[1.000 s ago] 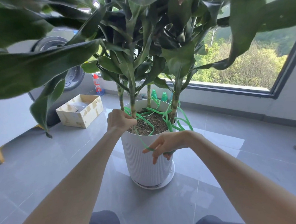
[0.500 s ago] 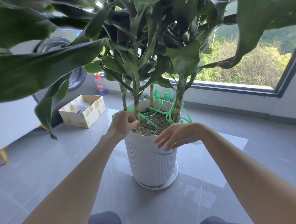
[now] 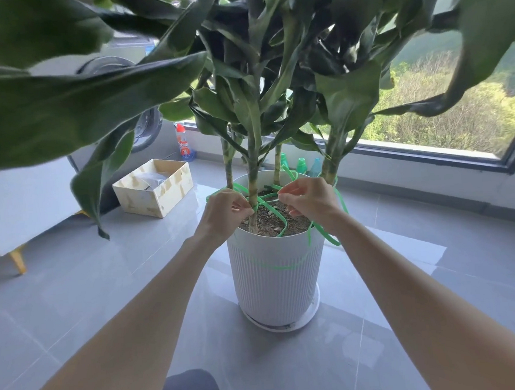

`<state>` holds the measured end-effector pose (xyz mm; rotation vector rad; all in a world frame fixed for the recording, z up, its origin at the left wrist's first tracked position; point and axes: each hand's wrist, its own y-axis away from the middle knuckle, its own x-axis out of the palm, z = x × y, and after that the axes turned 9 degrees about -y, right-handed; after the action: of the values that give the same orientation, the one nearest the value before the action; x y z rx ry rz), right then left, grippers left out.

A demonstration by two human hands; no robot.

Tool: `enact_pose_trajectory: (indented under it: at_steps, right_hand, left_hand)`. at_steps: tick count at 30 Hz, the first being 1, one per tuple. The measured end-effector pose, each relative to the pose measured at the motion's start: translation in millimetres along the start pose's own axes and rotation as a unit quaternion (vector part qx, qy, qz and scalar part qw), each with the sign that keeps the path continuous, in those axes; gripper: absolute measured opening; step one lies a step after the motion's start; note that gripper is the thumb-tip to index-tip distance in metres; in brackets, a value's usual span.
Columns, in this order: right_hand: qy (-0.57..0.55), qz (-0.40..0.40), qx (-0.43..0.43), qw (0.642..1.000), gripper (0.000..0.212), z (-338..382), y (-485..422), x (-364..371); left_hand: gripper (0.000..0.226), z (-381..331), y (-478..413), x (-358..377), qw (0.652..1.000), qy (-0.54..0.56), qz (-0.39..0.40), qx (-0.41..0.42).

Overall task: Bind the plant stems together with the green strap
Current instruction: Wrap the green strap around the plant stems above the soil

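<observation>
In the middle of the frame the left hand [image 3: 224, 211] pinches the strap [image 3: 326, 235] against the front stem [image 3: 252, 177], seemingly to anchor it there. The right hand [image 3: 311, 200], fingers curled, pinches another run just to the right, ready to draw it taut. The rest lies slack over the soil and droops down the pot [image 3: 275, 291], so the stems look not yet bound.

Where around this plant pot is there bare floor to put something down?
Bare grey floor lies between the white pot and the cardboard box, and right of the pot toward the window. Crowded: the soil, with stems, green strap, left hand and right hand; bottles stand behind.
</observation>
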<state>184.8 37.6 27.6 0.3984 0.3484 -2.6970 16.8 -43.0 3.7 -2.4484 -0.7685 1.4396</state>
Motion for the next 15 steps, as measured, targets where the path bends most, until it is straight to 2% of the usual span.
enact_pose_trajectory:
  at_steps: [5,15]
  right_hand:
    - [0.013,-0.011,-0.011,1.000,0.007,-4.2,-8.0,10.8]
    - [0.116,0.026,-0.129,0.984,0.003,-0.5,-5.4,23.8]
  left_hand:
    - [0.010,1.3,2.9,1.9,0.999,0.029,-0.029,-0.012]
    - [0.015,8.1,3.7,2.2,0.993,0.104,-0.017,-0.053]
